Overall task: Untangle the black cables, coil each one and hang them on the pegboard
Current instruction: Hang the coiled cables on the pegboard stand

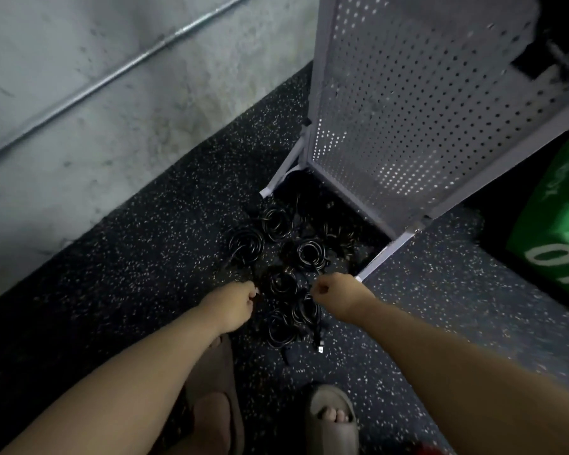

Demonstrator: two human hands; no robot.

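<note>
the dark floor (128, 290) with pale speckles fills most of the view and meets a grey concrete wall (112, 110) along its left edge. one metal pipe (112, 73) runs slanted along this wall.

one white pegboard (424, 110) stands upright on the floor near the wall, its long axis vertical, on two white feet that lie flat on the floor. at the right edge of the floor sits one green bag (559, 231). it has white characters that look like "0" and "1", cut by the border. the other writing on it is too blurred to read.

the black cables (278, 224) lie on the floor just in front of the pegboard's lower edge, between its two feet. i count at least six round coils, all flat on the floor. the group stretches from the pegboard toward the person's feet.

the left hand (237, 303) is at the left side of the group with curled fingers. i cannot tell if it holds something. the right hand (335, 292) is at the right side, its fingers curled, and it pinches a thin strand that comes from a coil.

two grey sandals (334, 418) stand near the bottom edge. one loose plug (320, 349) with a pale tip points toward them.
</note>
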